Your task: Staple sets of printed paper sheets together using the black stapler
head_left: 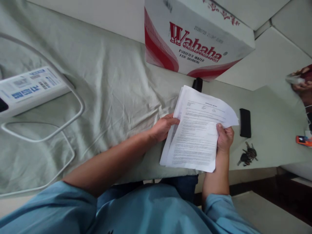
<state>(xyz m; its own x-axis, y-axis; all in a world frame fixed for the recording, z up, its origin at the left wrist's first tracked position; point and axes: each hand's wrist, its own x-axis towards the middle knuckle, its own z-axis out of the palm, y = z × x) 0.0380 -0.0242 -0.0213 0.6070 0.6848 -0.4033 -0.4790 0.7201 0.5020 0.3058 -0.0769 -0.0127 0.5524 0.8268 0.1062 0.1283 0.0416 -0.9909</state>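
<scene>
Between both hands I hold a stack of printed paper sheets (pixel 195 139), its top page covered in small text. My left hand (pixel 163 127) pinches the stack's left edge, thumb on top and fingers underneath. On the right edge, my right hand (pixel 224 137) grips with its thumb over the front, its other fingers partly hidden behind the pages. The sheets are slightly fanned at the left, and the top right corner curls. Just beyond the top edge a small black object (pixel 198 84) shows, partly covered by the paper.
A Wahaha water carton (pixel 190 42) stands at the back. To the right lie a black phone (pixel 245 123), a bunch of keys (pixel 248 154) and an orange item (pixel 303 141). At left, a white power bank-like device (pixel 34 87) has a looping white cable (pixel 81 107) on the wrinkled cloth (pixel 114 81).
</scene>
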